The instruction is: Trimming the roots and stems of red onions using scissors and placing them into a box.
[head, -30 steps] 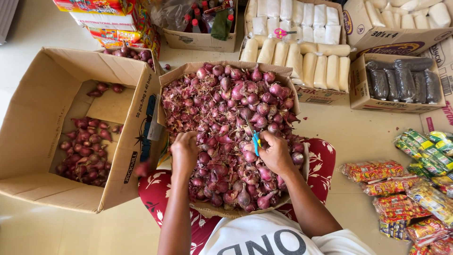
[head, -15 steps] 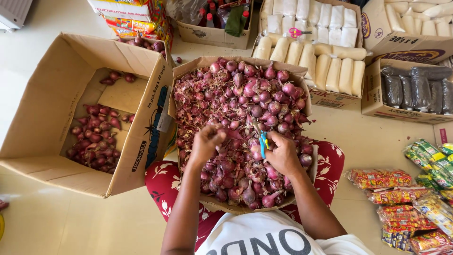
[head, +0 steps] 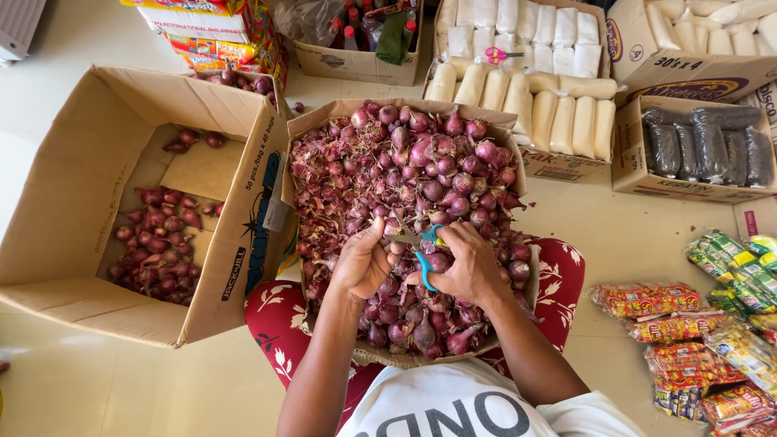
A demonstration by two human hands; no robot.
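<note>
**Trimming shallots over the lap box**

Left hand (head: 363, 267) is clenched round a shallot (head: 387, 243), fingers curled, held just above the heap. Right hand (head: 463, 267) grasps the blue-handled scissors (head: 419, 252), blades pointing to 9 o'clock at the shallot, tips at or touching it. Both hands sit over the near half of the lap box of shallots (head: 324, 121), which rests on a red floral cushion (head: 275, 311).

Judgement on doing it well: keep the bulb pinched low so the stem end sticks out past the fingertips, cut close to the bulb, blades angled away from the left thumb. Work over the box so skins and stems drop inside.

Edges and room:
- At 9 o'clock, touching the lap box, a big open carton (head: 97, 105) with a thin layer of cleaned shallots (head: 158, 239); its right wall stands high, so the hand has to lift over it
- At 12 o'clock, white packets in a box (head: 526, 89), pink scissors (head: 502, 55) lying on top
- At 2 o'clock, a box of dark packets (head: 704, 146)
- At 4 o'clock, snack packs (head: 712, 324) on the floor, well apart from the elbow
- Bare floor between the cushion and the snack packs gives the right elbow free swing; left side is tight against the carton
</note>
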